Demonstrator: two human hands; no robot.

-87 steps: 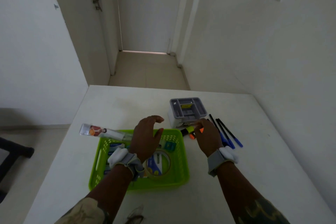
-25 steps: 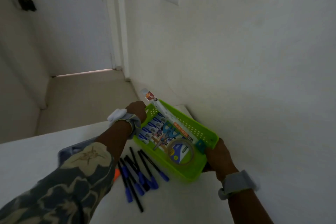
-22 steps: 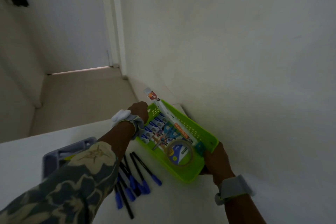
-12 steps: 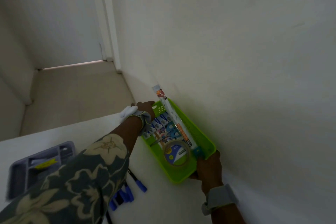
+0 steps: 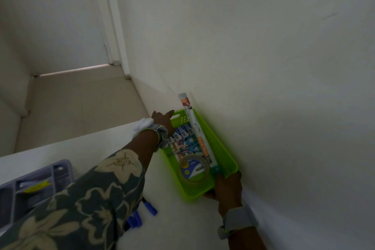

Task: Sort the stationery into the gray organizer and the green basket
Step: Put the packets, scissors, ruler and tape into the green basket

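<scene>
The green basket [image 5: 221, 148] sits on the white worktop [image 5: 97, 144], pushed up to the wall [image 5: 263, 67] on the right side of the scene. The left hand [image 5: 162, 121] is at the basket's far left corner, fingers reaching over the rim by the handle slot; whether they curl round the rim or only rest against it cannot be told from this view. The right hand [image 5: 228, 187] holds the basket's near right corner, its fingers wrapped under the edge and its thumb side up against the wall of the basket.

Inside the basket, a roll of clear tape [image 5: 193, 169] lies flat at the near end. Blue-handled scissors [image 5: 189, 145] lie beyond it, in the middle, on top of a row of small packets [image 5: 181, 133]. A long ruler in its sleeve [image 5: 194, 128] lies along the right side, its far end sticking out over the basket's far rim. A small teal object [image 5: 216, 169] is tucked in the near right corner, too small to identify.

The gray organizer [image 5: 30, 184] stands at the near left of the worktop, partly hidden by the flowered sleeve [image 5: 85, 199]; a yellow item [image 5: 37, 185] lies in one of its compartments. Blue-capped pens [image 5: 142, 213] lie on the worktop between organizer and basket, mostly covered by the sleeve.
</scene>
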